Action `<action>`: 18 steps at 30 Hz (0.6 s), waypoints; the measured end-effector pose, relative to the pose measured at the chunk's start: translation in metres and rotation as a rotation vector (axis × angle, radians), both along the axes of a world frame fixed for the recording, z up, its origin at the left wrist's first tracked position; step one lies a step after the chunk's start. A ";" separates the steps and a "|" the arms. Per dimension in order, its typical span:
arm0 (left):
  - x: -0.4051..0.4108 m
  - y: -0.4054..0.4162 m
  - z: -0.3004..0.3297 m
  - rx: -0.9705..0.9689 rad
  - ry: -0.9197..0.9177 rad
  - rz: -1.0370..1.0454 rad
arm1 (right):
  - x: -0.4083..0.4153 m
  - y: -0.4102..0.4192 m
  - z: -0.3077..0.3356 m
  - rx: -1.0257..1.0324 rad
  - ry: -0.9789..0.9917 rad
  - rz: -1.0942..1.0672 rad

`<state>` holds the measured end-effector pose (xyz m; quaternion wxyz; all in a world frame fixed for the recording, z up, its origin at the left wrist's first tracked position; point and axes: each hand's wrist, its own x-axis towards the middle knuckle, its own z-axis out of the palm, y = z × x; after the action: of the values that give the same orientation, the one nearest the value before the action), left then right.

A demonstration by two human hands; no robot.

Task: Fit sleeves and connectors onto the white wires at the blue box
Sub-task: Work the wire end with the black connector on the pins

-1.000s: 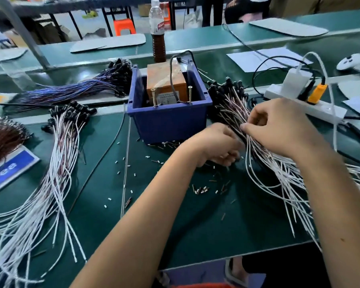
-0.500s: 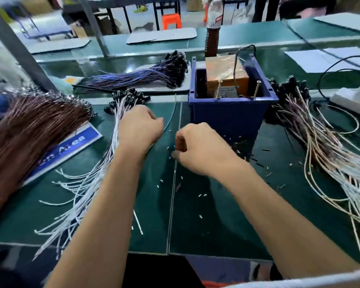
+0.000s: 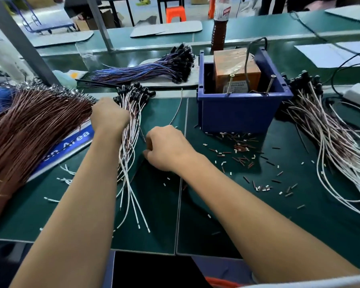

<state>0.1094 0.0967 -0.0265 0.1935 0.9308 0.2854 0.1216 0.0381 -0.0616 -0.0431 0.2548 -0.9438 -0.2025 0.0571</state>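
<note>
Two hands work left of blue box [image 3: 237, 113]. Our left hand [image 3: 109, 115] grips white wires [image 3: 131, 142]; right hand [image 3: 166, 150] pinches one thin strand. We judge wires light, limp, springy: hold near tip.

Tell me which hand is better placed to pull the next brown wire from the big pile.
Left. The left hand already rests beside the brown wire pile, while the right hand sits farther away, pinching a thin wire.
</note>
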 end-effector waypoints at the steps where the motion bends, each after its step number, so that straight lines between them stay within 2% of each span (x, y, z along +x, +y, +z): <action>1: 0.001 0.002 0.001 -0.001 0.012 -0.013 | 0.002 0.000 -0.001 -0.005 0.012 0.002; 4: 0.004 0.006 0.011 -0.035 0.061 -0.053 | 0.006 -0.001 -0.003 0.004 0.036 -0.001; 10: 0.007 0.000 0.031 -0.540 -0.050 -0.070 | 0.011 -0.004 -0.003 0.096 0.088 -0.030; 13: 0.000 -0.016 0.037 -0.672 -0.179 -0.052 | 0.012 -0.010 -0.001 0.261 0.102 -0.126; 16: -0.009 -0.039 0.041 -0.694 -0.283 -0.080 | 0.011 -0.014 0.004 0.492 0.078 -0.237; 18: -0.011 -0.054 0.042 -0.831 -0.332 -0.144 | 0.009 -0.013 0.011 0.652 0.087 -0.267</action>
<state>0.0979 0.0431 0.0156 0.6020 0.7593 0.2097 0.1307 0.0468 -0.0747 -0.0323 0.5564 -0.8276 -0.0741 -0.0041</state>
